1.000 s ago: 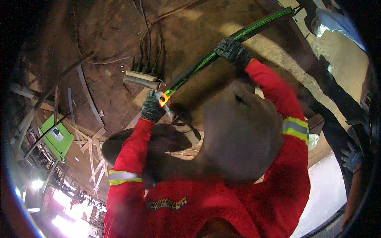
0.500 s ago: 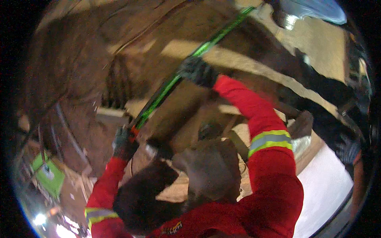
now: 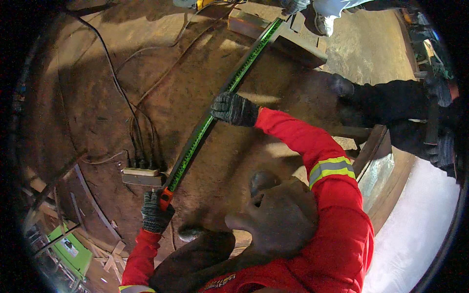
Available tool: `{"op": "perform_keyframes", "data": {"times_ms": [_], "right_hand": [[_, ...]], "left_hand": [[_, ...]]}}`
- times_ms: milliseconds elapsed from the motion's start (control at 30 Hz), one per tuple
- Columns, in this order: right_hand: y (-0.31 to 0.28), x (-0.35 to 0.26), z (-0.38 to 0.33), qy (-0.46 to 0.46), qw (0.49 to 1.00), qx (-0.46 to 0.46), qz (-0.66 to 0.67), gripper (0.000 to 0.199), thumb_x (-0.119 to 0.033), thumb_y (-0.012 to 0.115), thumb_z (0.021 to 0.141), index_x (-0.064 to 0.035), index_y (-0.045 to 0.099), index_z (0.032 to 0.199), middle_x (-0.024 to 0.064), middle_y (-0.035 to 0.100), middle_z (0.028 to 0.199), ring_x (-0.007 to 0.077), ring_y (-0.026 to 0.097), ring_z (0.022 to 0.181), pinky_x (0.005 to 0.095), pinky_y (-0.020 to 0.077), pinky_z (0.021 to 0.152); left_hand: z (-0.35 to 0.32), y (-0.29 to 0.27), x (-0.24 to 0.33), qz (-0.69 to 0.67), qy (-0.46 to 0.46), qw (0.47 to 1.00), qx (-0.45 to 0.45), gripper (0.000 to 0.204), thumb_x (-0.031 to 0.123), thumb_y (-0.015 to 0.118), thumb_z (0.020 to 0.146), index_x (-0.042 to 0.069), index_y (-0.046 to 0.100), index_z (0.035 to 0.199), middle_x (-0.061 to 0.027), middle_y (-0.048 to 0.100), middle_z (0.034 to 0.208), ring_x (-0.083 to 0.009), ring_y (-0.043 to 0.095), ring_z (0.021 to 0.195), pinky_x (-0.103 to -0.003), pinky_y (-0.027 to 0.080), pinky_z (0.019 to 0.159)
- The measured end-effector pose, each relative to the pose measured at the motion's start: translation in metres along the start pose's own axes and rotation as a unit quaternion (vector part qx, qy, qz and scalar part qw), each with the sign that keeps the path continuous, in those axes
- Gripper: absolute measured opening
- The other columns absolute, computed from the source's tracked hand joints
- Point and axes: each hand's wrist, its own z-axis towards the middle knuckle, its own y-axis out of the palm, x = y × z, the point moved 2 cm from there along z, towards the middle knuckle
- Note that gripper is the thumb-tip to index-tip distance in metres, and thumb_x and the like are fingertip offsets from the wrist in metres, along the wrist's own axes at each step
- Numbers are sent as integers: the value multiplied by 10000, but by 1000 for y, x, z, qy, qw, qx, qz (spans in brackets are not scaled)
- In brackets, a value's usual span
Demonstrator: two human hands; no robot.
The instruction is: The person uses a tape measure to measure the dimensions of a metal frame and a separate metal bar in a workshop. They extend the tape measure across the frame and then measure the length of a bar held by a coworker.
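Watching through the head camera. Since a second ago, the green marked strip [image 3: 251, 59] is standing more steeply: its far end, then at upper right, is now reaching upper centre, by a brown beam [image 3: 303, 51] and a co-worker's gloved hand [image 3: 295, 6]. The socket block [image 3: 141, 177] is sitting lower and further left in my view.

Markings: dark print is running along the strip, too fine for me to read. Lettering on the red jacket [image 3: 273, 276] is showing at the bottom edge, partly folded. The green panel [image 3: 83, 261], lower left, is carrying a pale label [image 3: 69, 246], illegible from here.

Pose: the left hand [image 3: 157, 211], left of centre, is gripping the strip's orange end piece [image 3: 166, 198], forearm rising from the lower edge. The right hand [image 3: 234, 108] is clasping the strip near mid-length, around frame centre, its arm reaching in from lower right. Both hands are wearing grey knitted gloves.
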Motion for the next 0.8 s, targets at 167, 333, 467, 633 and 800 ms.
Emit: {"op": "perform_keyframes", "data": {"times_ms": [167,333,467,633,800], "right_hand": [[6,-10,-6,27,997,-58,-50,192,-156,542,727,-97,582,906,76,553,887,249,545,847,383,449,749],[15,-3,-7,151,977,-113,103,95,-144,514,781,-93,574,836,60,548,856,241,529,785,375,443,718],[-5,-1,8,15,998,-37,52,199,-149,613,714,-114,635,908,59,592,945,264,558,913,400,450,814],[-6,4,6,-12,997,-72,4,199,-198,599,696,-195,633,892,20,590,972,241,552,934,420,432,841],[3,5,-6,14,994,-108,4,189,-237,621,710,-215,649,896,43,577,1079,273,505,1090,470,353,972]], "left_hand": [[-4,1,0,1,-1,1000,10,520,106,687,564,84,509,1052,-161,515,928,-365,544,838,-437,476,688],[-1,-2,-3,-1,-10,1000,-5,494,108,683,586,66,507,1045,-171,514,949,-376,526,866,-436,464,716],[0,0,-8,3,21,1000,16,461,94,668,608,75,509,1041,-166,508,915,-363,545,801,-427,473,666],[0,-1,-7,17,5,1000,1,484,129,690,616,66,511,1061,-162,509,913,-360,554,804,-416,478,657],[-4,3,-4,41,-21,999,-20,540,200,706,647,58,493,1122,-192,528,1041,-382,540,930,-433,481,758]]}}
